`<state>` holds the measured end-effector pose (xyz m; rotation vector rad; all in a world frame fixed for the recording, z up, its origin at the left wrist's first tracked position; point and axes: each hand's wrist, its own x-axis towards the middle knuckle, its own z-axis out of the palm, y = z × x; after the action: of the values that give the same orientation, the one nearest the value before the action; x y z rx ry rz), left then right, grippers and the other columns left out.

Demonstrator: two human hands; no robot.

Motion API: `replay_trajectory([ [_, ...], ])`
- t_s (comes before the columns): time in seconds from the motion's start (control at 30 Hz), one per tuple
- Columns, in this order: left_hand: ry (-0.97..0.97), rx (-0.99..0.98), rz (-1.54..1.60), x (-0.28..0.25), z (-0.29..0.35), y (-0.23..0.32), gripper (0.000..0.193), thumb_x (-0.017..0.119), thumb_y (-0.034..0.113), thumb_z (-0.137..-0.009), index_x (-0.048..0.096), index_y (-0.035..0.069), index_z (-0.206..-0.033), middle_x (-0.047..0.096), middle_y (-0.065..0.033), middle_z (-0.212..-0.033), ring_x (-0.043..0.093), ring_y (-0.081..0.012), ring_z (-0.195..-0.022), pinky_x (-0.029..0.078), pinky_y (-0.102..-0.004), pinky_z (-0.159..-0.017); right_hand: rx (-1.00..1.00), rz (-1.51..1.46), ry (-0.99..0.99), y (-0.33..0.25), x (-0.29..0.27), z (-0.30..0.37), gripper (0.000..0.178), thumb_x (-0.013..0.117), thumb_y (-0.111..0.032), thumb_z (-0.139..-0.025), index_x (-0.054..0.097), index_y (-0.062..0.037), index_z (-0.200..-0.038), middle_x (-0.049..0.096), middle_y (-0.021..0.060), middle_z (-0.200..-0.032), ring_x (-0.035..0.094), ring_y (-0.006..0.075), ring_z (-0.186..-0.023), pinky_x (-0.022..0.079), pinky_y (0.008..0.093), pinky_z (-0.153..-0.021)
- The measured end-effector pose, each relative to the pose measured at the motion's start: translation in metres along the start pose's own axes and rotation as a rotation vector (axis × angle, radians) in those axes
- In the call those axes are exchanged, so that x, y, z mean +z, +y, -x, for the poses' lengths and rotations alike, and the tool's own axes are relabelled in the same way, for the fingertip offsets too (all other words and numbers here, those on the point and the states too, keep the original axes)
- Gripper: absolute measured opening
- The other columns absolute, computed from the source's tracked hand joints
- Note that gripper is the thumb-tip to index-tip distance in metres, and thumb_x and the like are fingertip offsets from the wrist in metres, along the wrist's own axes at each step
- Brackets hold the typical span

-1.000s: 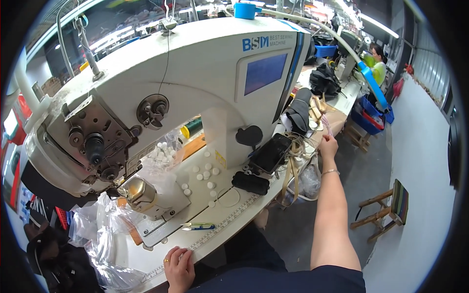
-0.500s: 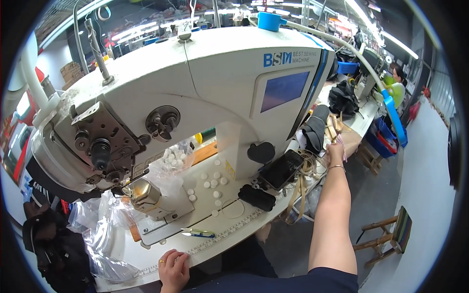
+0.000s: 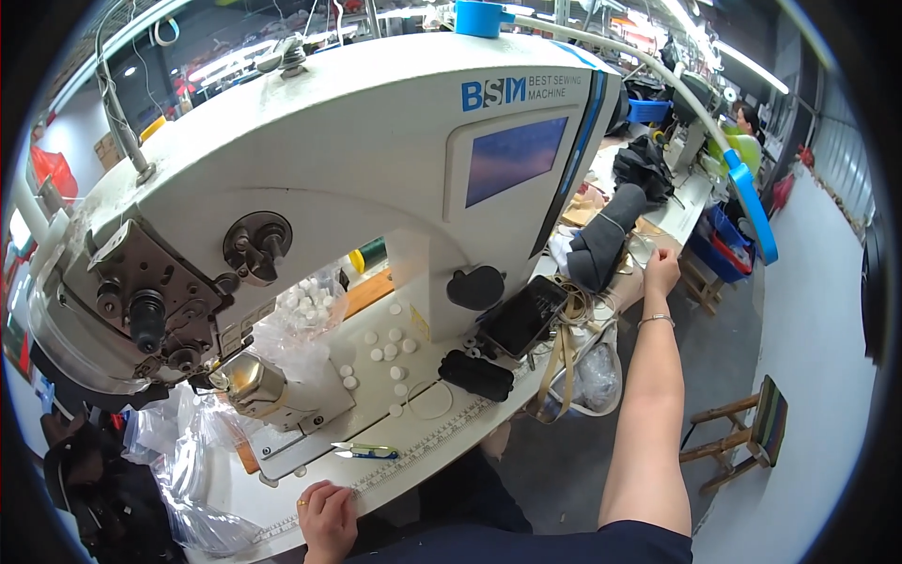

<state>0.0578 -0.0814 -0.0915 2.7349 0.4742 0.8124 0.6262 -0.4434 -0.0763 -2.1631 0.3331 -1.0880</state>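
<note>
My right arm reaches out to the far right, over the end of the sewing table. The right hand [image 3: 661, 271] is closed in a pinch; what it holds, if anything, is too small to make out. Beside it lies a rolled dark grey fabric bundle [image 3: 601, 246], tied round with a thin cord. My left hand [image 3: 326, 515] rests on the near table edge with its fingers curled, and nothing shows in it. Thread snips [image 3: 366, 451] with a green and blue handle lie a little beyond it, near the measuring tape [image 3: 423, 451] along the edge.
A large white sewing machine [image 3: 376, 141] fills the middle. Small white discs [image 3: 390, 352], a black tablet-like device [image 3: 523, 316], a black pouch [image 3: 476, 375] and tan webbing [image 3: 560, 371] lie on the table. A bin [image 3: 592, 381] hangs below; a wooden stool [image 3: 747, 434] stands right.
My right hand has come away from the tan and pinkish strips and shifted toward the table's outer edge. The grey bundle now lies more exposed. The view has turned slightly; my left hand stays put.
</note>
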Motion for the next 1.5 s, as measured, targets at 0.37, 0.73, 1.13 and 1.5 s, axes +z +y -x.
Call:
replay_trajectory([
  [0.37, -0.084, 0.299, 0.206, 0.019, -0.035, 0.032, 0.025, 0.067, 0.002, -0.063, 0.063, 0.009, -0.086, 0.060, -0.0041, -0.090, 0.056, -0.0260, -0.094, 0.045, -0.0350, -0.079, 0.177, -0.829, -0.568, -0.037, 0.037, 0.023, 0.021, 0.060, -0.015, -0.083, 0.059, -0.0007, -0.098, 0.060, 0.0026, -0.080, 0.056, 0.0102, -0.063, 0.044, 0.0188, -0.055],
  [0.73, -0.104, 0.300, 0.176, 0.034, -0.002, 0.023, 0.024, 0.067, 0.002, -0.059, 0.066, 0.012, -0.081, 0.059, -0.0044, -0.090, 0.057, -0.0258, -0.091, 0.046, -0.0349, -0.078, -0.054, -0.004, -0.292, 0.011, 0.008, 0.020, 0.014, 0.060, -0.019, -0.073, 0.066, -0.0069, -0.075, 0.064, 0.0154, -0.075, 0.063, 0.0309, -0.073, 0.048, 0.0407, -0.067],
  [1.13, -0.094, 0.300, 0.052, 0.039, -0.006, 0.028, 0.028, 0.066, 0.009, -0.056, 0.066, 0.019, -0.082, 0.054, 0.0005, -0.089, 0.054, -0.0206, -0.091, 0.040, -0.0320, -0.077, -0.025, 0.257, -0.490, 0.011, 0.030, 0.024, 0.022, 0.056, -0.016, -0.077, 0.064, 0.0006, -0.090, 0.063, 0.0207, -0.094, 0.060, 0.0338, -0.092, 0.047, 0.0411, -0.077],
  [1.5, -0.067, 0.336, -0.023, 0.039, -0.004, 0.027, 0.025, 0.068, 0.016, -0.057, 0.066, 0.022, -0.081, 0.051, 0.0016, -0.092, 0.052, -0.0182, -0.093, 0.041, -0.0328, -0.075, 0.093, -0.250, 0.293, 0.011, 0.048, -0.027, 0.022, 0.059, -0.023, -0.075, 0.063, -0.0008, -0.078, 0.063, 0.0174, -0.080, 0.060, 0.0312, -0.074, 0.047, 0.0396, -0.071],
])
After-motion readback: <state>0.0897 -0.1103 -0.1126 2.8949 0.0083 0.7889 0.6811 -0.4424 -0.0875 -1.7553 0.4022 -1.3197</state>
